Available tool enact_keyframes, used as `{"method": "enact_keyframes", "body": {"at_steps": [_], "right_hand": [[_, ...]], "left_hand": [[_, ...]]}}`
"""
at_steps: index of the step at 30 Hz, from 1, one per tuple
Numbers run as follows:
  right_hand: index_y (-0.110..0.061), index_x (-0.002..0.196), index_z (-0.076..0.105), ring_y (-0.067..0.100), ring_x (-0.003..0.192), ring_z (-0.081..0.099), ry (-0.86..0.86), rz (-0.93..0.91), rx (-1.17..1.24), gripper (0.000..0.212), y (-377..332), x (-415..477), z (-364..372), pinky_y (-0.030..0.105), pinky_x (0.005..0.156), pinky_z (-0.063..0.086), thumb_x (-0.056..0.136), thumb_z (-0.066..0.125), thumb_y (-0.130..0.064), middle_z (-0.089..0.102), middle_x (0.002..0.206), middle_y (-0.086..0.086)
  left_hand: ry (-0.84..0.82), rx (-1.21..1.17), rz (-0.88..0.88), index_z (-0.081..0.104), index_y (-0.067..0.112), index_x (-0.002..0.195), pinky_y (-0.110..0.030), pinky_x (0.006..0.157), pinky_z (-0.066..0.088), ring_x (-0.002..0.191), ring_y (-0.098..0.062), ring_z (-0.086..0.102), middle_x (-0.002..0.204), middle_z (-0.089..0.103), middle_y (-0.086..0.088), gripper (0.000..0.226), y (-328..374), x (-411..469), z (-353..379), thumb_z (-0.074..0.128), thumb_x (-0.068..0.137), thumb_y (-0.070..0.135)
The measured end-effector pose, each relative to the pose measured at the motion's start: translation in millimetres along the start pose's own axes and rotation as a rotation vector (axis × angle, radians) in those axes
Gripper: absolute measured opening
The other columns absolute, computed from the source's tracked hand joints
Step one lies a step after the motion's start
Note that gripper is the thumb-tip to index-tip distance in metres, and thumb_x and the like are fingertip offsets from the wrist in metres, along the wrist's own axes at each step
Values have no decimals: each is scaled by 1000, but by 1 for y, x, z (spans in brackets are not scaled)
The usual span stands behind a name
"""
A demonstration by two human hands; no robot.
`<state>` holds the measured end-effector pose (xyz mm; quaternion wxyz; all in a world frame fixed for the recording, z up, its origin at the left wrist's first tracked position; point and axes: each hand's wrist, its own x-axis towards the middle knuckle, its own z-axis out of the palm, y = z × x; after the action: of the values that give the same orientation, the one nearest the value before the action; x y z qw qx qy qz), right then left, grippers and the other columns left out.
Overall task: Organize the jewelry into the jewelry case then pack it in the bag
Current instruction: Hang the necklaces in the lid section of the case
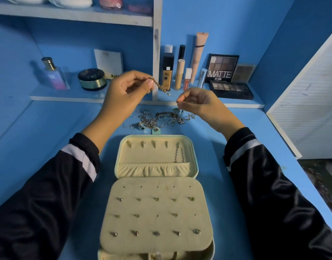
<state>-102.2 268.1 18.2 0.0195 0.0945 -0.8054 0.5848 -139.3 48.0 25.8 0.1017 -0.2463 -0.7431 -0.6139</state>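
A chain is pinched in the left hand over the case; the right hand's grip cannot be told.

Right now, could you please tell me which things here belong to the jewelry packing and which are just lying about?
Job: gold chain bracelet in the left hand; silver jewelry pile; open cream jewelry case.
Lying about: purple perfume bottle; round black jar; MATTE eyeshadow palette; pink makeup tube.

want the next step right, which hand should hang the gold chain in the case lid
Probably left: the left hand pinches the gold chain; the right hand hovers just clear of its loose end.
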Motion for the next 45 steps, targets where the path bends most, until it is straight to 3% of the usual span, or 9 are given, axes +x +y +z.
{"method": "enact_keyframes", "body": {"at_steps": [3,9,14,17,27,34,40,45], "right_hand": [[-7,91,63,8,71,55,19,-1,-48,1,-3,-3,0,11,65,43,91,64,-7,62,78,-1],[-5,92,60,-4,62,55,52,-65,30,1,-19,-13,3,8,60,40,92,60,-4,62,78,0],[-12,89,59,4,64,51,75,-97,33,7,-32,-16,3,22,60,37,94,59,-7,68,84,3],[-9,91,58,5,63,50,90,-105,42,4,-40,-20,4,24,60,36,94,59,-8,68,85,4],[1,99,59,12,67,48,111,-160,71,10,-68,-28,9,22,58,37,95,58,-8,66,74,-4],[-3,94,60,9,61,45,86,-194,110,6,-82,-37,17,21,57,36,95,57,-8,61,77,4],[-5,93,61,6,59,46,61,-219,112,5,-99,-45,21,20,57,36,95,57,-8,61,75,0],[-5,94,63,8,61,46,31,-222,92,6,-107,-54,26,21,58,35,94,59,-10,62,76,0]], "left_hand": [[14,0,-38,67,11,100,-13,76,47,80,1,63,89,70,3,7,0,-6,-7,62,95,12],[-35,7,-103,67,20,95,-12,79,48,83,1,65,91,71,3,11,1,-28,-18,62,94,11],[-49,10,-127,69,22,95,-15,84,50,88,-4,68,89,73,7,10,5,-46,-27,63,94,14],[-61,9,-126,69,24,94,-18,87,52,91,-7,68,90,73,8,11,10,-53,-28,64,93,14],[-133,68,-140,69,27,93,-29,91,53,96,-18,68,93,73,5,12,15,-61,-20,66,92,16],[-185,102,-139,69,22,94,-30,89,54,91,-15,68,93,72,4,9,21,-65,-13,67,91,15],[-236,78,-139,70,25,95,-35,92,55,93,-15,69,94,74,4,10,30,-72,-9,68,90,17],[-183,22,-88,70,24,96,-39,92,55,93,-18,69,96,74,0,8,45,-78,-9,68,91,19]]}}
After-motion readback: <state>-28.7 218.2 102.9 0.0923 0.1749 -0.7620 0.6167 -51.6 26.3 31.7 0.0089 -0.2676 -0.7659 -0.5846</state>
